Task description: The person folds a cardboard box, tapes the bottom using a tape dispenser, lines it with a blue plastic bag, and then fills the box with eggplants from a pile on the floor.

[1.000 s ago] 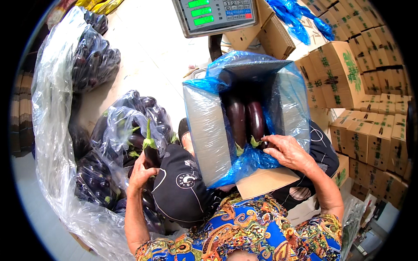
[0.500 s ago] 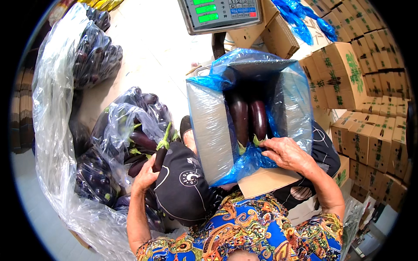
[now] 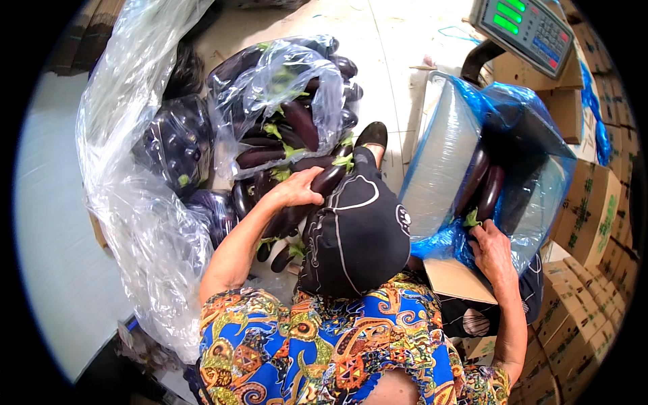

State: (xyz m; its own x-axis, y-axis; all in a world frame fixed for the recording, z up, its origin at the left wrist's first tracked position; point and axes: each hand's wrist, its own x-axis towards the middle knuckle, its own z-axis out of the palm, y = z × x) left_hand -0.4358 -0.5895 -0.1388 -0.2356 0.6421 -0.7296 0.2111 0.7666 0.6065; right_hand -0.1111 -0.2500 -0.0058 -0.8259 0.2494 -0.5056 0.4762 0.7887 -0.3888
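Observation:
My left hand (image 3: 299,189) is closed around a dark purple eggplant (image 3: 329,179) beside my left knee, its green cap pointing away from me. Next to it an open clear plastic bag (image 3: 233,145) holds a heap of glossy eggplants (image 3: 300,125). On the right stands a cardboard box (image 3: 442,145) lined with blue plastic film (image 3: 439,239). Two eggplants lie side by side inside, green caps toward me. Fingers of my right hand (image 3: 495,255) are closed at the cap of the right-hand eggplant (image 3: 491,192); the fingertips are partly hidden.
A scale display (image 3: 525,30) on a bent post stands behind the box. Stacked cartons (image 3: 587,216) line the right side. Large clear plastic sheeting (image 3: 128,202) runs down the left, with another bagged bunch of eggplants (image 3: 177,145) against it. My black-trousered knee (image 3: 361,236) lies between bag and box.
The view has swung left, so box and scale sit farther right. My left hand's eggplant has tipped from upright to lying more level by the bag. My right hand stays at the boxed eggplant's cap.

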